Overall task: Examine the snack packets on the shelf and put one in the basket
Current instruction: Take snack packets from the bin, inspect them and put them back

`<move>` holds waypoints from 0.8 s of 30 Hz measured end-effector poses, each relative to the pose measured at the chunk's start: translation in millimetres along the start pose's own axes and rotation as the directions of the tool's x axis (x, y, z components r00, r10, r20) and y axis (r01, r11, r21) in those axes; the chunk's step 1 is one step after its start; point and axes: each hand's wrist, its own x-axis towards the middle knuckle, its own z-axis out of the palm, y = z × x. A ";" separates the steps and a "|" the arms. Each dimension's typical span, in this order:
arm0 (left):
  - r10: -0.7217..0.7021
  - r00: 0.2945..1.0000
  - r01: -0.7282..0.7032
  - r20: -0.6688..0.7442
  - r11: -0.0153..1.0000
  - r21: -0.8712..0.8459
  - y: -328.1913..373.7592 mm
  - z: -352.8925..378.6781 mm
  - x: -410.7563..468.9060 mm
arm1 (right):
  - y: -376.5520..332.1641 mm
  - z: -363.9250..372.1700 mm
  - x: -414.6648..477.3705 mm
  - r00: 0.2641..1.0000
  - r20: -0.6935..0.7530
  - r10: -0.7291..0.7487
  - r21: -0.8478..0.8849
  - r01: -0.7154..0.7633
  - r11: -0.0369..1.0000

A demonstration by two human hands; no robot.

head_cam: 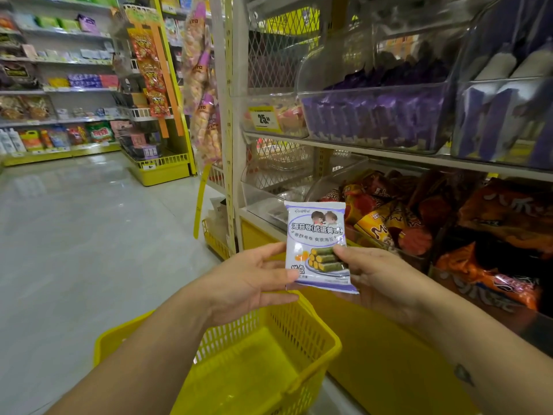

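1. Risk, left: the basket (330,333) sits low, mostly left of the packet (318,247), with only its far rim under the packet's bottom edge. If I release from here, I judge the packet may clip that rim and fall to the floor (89,235).
2. Risk, middle: the packet is glossy film gripped only along its lower part, and the top half stands free. I judge a slack pinch would let it tip or slide out.
3. Risk, right: the packs (389,223) on the lower shelf (389,151) lie near the right wrist. A wide swing could knock them.
4. Left hand (254,280): palm turned inward, thumb pressed on the packet's lower-left front, fingers behind and beneath, pinching.
5. Packet: upright, print toward me, between both hands, above the basket's far rim.
6. Right hand (377,280): thumb on the packet's right front edge, pinching. The fingers are hidden behind, so I cannot tell their spread.
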 end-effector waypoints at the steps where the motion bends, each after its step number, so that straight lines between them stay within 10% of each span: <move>1: 0.026 1.000 -0.026 -0.008 1.000 0.017 -0.5 0.2 0.5 | -0.3 -0.1 -0.5 1.000 -0.011 -0.003 0.010 0.004 1.000; 24: 0.405 0.893 -0.363 -0.198 0.906 0.216 -4.8 11.0 3.6 | -3.9 9.4 -3.5 0.994 -0.074 -0.081 0.262 0.098 0.960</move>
